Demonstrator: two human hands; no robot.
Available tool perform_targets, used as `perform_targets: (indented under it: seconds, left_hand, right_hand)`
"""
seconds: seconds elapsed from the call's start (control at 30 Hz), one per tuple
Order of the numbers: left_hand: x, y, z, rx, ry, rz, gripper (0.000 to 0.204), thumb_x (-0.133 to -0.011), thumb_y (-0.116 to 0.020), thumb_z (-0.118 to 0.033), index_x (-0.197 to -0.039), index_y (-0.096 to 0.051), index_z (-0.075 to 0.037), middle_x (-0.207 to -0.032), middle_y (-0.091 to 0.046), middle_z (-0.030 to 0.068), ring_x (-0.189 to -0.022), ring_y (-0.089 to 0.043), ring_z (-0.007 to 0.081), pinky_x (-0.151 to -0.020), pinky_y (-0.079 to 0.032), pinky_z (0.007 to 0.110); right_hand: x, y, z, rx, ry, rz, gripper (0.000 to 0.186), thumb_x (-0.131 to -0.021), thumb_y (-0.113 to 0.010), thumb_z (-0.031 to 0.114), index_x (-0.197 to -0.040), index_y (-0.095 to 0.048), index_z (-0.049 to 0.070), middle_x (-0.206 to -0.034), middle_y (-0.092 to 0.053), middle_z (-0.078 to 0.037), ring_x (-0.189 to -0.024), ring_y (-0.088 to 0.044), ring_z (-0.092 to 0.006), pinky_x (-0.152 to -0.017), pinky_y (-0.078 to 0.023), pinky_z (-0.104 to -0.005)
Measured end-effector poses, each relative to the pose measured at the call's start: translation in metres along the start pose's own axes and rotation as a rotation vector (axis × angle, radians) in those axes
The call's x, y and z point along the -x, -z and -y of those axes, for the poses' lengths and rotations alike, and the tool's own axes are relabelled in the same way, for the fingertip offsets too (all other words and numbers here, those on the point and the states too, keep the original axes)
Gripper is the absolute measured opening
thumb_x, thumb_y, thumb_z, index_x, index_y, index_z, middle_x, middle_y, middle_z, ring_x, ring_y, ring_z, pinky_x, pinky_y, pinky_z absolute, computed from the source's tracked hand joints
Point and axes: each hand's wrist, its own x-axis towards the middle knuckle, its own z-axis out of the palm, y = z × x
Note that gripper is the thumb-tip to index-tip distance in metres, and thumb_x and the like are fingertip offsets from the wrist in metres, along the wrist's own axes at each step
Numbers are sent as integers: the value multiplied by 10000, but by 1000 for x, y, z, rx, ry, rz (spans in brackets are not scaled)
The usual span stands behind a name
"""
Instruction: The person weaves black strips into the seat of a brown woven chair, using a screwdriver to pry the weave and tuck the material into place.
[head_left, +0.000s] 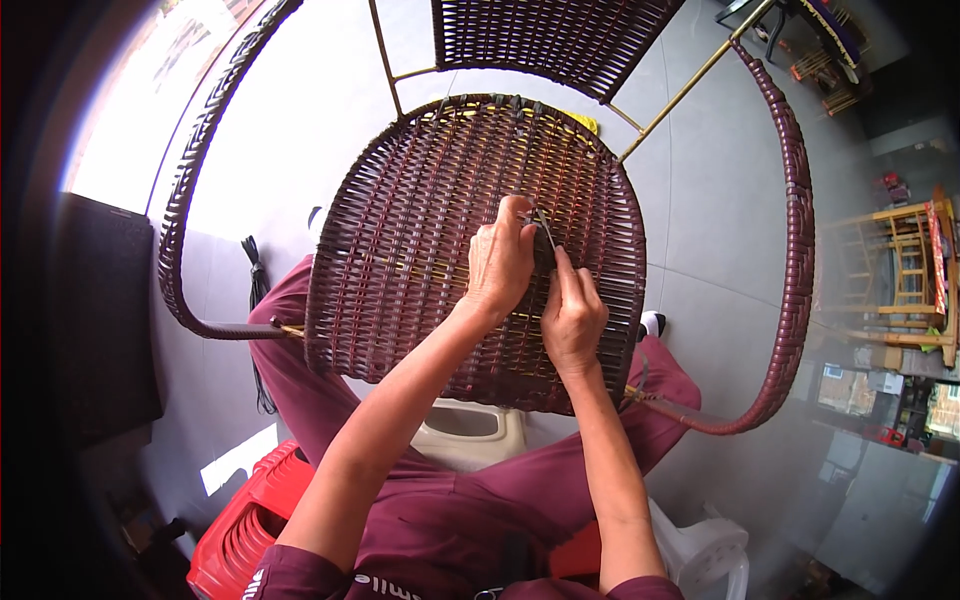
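- Two bare forearms (pixel 400 405) rise from the lower edge of the frame, above maroon trousers (pixel 660 385).
- Both hands meet right of centre, over the woven seat (pixel 420 205) of a brown chair, which fills the middle of the frame.
- Between them stands a slender grey piece (pixel 546 228), its long axis steep, leaning from upper left to lower right. It lies just right of the left thumb and just above the right index fingertip; the right hand looks the nearer, at its lower end.
- The right hand (pixel 575 318) seems to grasp that lower end, index stretched along it, other fingers curled in.
- The left hand (pixel 497 265) has a bent index and a thumb close beside the piece; whether they pinch anything, I cannot tell.
- Below the seat, at lower centre, shows a beige stool (pixel 465 450); red plastic (pixel 240 530) is at lower left.
- Farther off, the backrest (pixel 560 40) crosses the top, and wooden frames (pixel 905 270) stand at far right.
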Motion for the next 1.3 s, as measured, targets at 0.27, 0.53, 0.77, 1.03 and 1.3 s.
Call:
perform_targets:
  seconds: [0.27,0.53,0.77,1.03,1.3]
  left_hand:
    - [-9,7,-3,298,231,89,261,-880,-593,-84,-1069,-422,-28,-597,-602,86,-433,-557,130,-385,-429,282]
    - [-5,15,3,344,218,136,277,-849,-587,-44,-1095,-482,30,-643,-632,110,-522,-627,137,-459,-513,253]
    - [-12,23,0,399,275,182,320,-833,-563,-13,-1149,-520,18,-655,-642,98,-534,-629,128,-480,-525,245]
    - [-10,17,3,399,252,183,362,-827,-533,14,-1188,-556,6,-632,-640,97,-501,-624,116,-468,-524,249]
    - [-11,19,0,382,274,201,354,-833,-550,4,-1186,-572,-3,-635,-633,77,-531,-619,110,-488,-534,242]
  right_hand:
    - [2,-1,-2,13,-6,23,301,-846,-559,-7,-1144,-603,-1,-800,-597,-142,-615,-615,-284,-522,-481,-367]
    - [-5,10,5,5,-33,54,290,-830,-580,19,-1119,-604,6,-779,-586,-130,-628,-624,-307,-537,-502,-384]
    - [-29,45,22,5,-188,189,240,-802,-606,43,-1037,-649,22,-769,-615,-158,-675,-628,-336,-604,-503,-417]
    - [-51,34,15,73,-100,244,187,-801,-599,42,-976,-639,-12,-763,-621,-202,-706,-627,-363,-628,-498,-435]
    - [-63,39,21,68,-138,371,94,-801,-575,38,-851,-621,-26,-735,-619,-223,-718,-621,-379,-640,-493,-447]
